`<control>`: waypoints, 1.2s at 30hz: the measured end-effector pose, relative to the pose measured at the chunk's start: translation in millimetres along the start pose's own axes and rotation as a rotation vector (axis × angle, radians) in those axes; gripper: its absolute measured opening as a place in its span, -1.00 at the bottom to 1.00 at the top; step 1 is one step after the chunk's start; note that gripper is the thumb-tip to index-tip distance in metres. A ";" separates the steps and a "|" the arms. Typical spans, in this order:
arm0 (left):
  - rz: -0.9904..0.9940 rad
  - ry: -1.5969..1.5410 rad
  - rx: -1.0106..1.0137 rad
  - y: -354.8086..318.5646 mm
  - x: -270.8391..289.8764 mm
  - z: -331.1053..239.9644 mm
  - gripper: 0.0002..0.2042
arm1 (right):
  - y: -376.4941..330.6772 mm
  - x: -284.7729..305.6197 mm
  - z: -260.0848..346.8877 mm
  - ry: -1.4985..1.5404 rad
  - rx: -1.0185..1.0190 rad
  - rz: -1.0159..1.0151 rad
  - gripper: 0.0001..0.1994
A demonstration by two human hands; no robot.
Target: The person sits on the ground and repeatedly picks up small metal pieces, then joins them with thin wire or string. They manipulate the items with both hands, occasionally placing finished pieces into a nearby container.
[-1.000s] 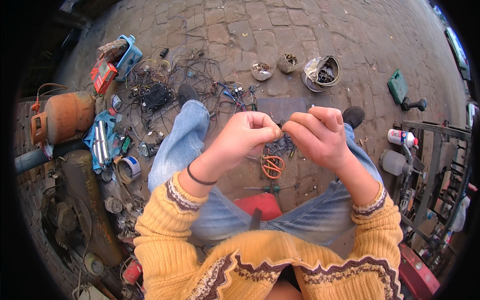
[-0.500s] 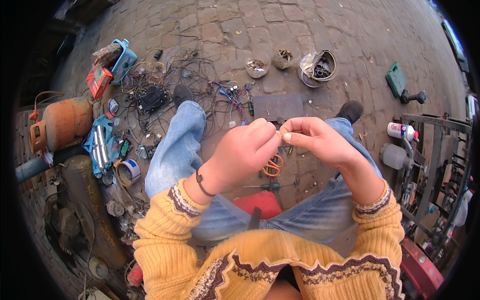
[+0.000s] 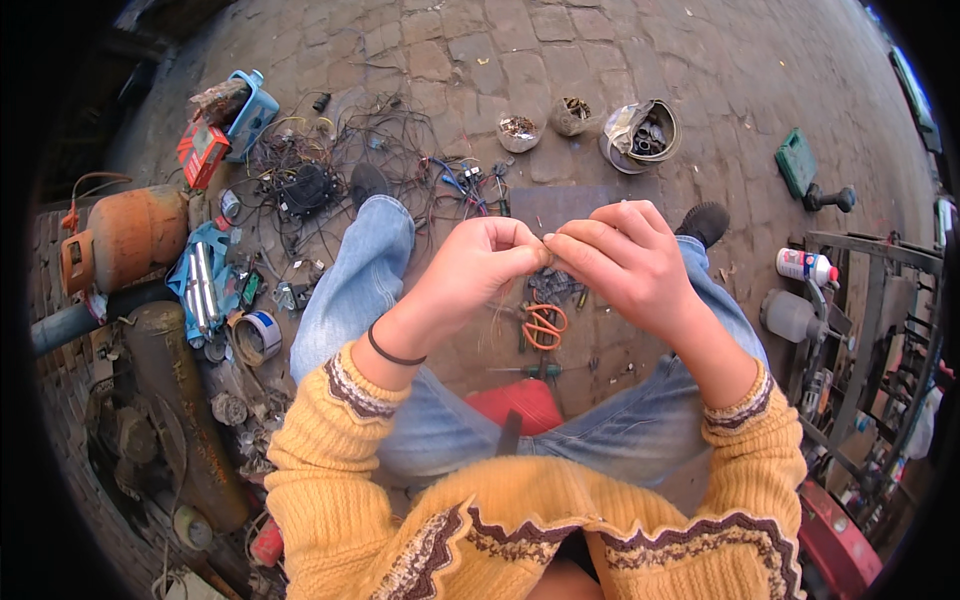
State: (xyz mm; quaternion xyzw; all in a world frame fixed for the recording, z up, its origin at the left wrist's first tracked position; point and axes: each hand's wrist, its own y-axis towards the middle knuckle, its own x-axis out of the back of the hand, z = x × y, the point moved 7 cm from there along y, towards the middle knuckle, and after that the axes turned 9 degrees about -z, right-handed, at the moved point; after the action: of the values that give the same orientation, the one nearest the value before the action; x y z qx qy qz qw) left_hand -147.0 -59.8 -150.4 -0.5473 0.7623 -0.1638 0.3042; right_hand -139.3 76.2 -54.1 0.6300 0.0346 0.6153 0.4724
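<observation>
My left hand (image 3: 488, 262) and my right hand (image 3: 622, 262) meet in front of me, above the ground between my legs. Thumb and fingertips of both are pinched together at one spot. What they hold there is too small to make out; a thin strand seems to hang below the left fingers. Under the hands lie an orange loop of cord (image 3: 543, 327) and a small dark bundle (image 3: 556, 288). Closer to me are a green-handled screwdriver (image 3: 541, 370) and a red padded thing (image 3: 516, 404). A dark flat plate (image 3: 560, 206) lies just beyond the hands.
A tangle of cables (image 3: 340, 150) spreads at the far left, near an orange gas cylinder (image 3: 140, 232). Two cut containers of small metal bits (image 3: 519, 132) and a larger bucket (image 3: 640, 137) stand ahead. A metal rack (image 3: 870, 300) and a spray can (image 3: 806, 266) are at right.
My left hand has turned and drawn slightly left, showing its thumb side. My right hand has rolled over, with its back upward. The fingertips still meet, and the orange cord shows more fully.
</observation>
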 end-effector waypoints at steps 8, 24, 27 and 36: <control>0.061 0.085 0.042 -11.6 -7.6 36.4 -0.87 | -26.7 -30.3 11.2 0.186 -0.094 0.276 -0.80; -0.112 0.492 -0.257 -23.2 -8.1 48.8 -0.95 | -102.3 -69.3 2.6 0.857 -1.122 0.598 -0.90; -0.044 0.016 0.156 -16.8 -5.2 68.9 -0.94 | -67.1 -41.5 -8.5 0.448 -0.624 0.441 -0.83; 0.125 -0.080 0.418 -22.6 -16.8 70.8 -0.93 | -44.1 -21.3 20.7 0.267 -0.032 0.325 -0.77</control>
State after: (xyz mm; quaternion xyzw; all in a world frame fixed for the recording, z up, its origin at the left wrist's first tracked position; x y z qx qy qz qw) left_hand -81.2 -46.1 -186.3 -0.4302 0.7315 -0.2773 0.4505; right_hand -103.9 75.6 -93.8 0.5328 -0.0150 0.7618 0.3683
